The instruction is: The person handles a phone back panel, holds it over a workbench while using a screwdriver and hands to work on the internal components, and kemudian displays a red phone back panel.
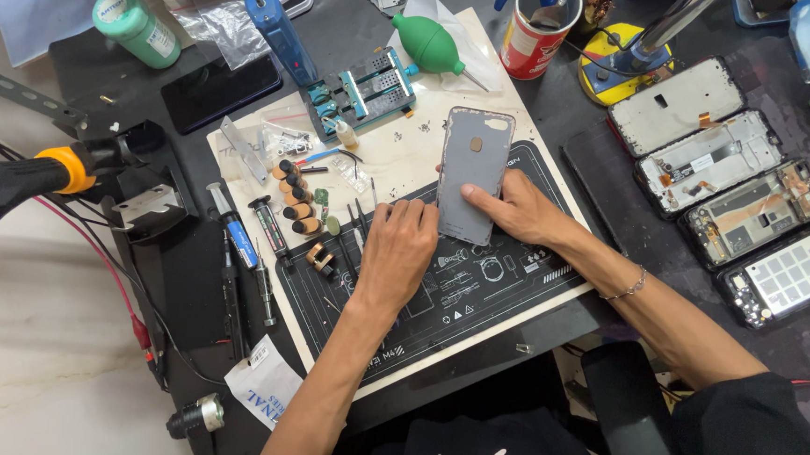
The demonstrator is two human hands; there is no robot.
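At the far left, a black tool with an orange collar (62, 170) is seen lying across the edge of the dark bench, with red and black leads trailing below it. A green bottle (135, 27) is stood at the top left, and a dark phone (219, 89) is laid face up near it. Along the left edge of the black work mat (484, 298), syringes and pens (237, 233) are lined up, and a row of small brown rolls (297, 201) is set just beside them. The left hand (395, 252) is rested palm down on the mat, its fingers spread loosely and its fingertips brought against the lower left edge of the grey phone back cover (473, 172); nothing is gripped by it. The cover is laid with its dull inner side up, slightly tilted, over the upper middle of the mat, between both hands. Behind it, a blue clamp fixture (364, 91) and a green rubber air blower (429, 44) are placed. The right hand (522, 211) is held against the cover's lower right edge, the thumb pressed on its face and the fingers curled beneath, so the cover is pinched. A red cup of tools (537, 32) is stood further back, and to the right four opened phone bodies (735, 188) are laid in a column, well apart from the hands.
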